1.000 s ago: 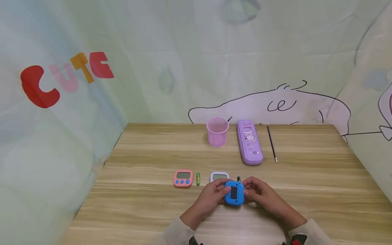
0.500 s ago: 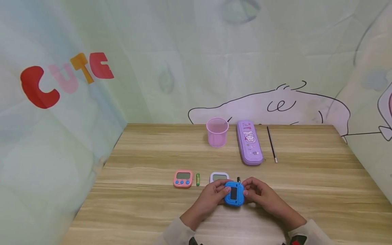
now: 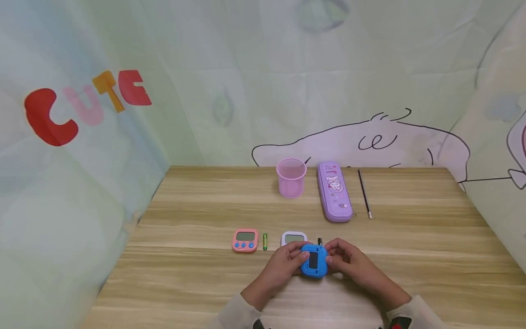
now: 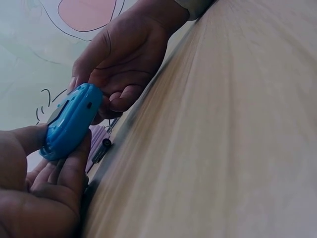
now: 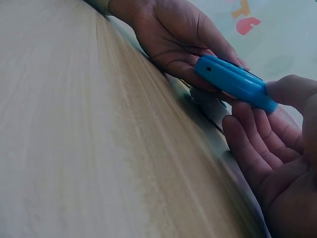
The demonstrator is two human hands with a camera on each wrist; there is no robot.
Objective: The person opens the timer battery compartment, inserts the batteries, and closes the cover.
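Wood-grain tabletop [image 3: 176, 288] stretches before you. Your left hand [image 3: 283, 262] grips the blue timer [image 3: 314, 270] at its 9 o'clock side, thumb on top; your right hand [image 3: 350, 262] pinches its 3 o'clock edge. From it, a dark cylinder [image 3: 320, 241] lies near 12 o'clock, a white timer [image 3: 294, 237] near 11, a green battery [image 3: 265, 241] and coral timer [image 3: 245, 241] near 10. Farther off: a purple pencil case [image 3: 334, 192] toward 12:30, a black pencil [image 3: 364, 193] toward 1, a pink cup [image 3: 291, 185] toward 11:30.
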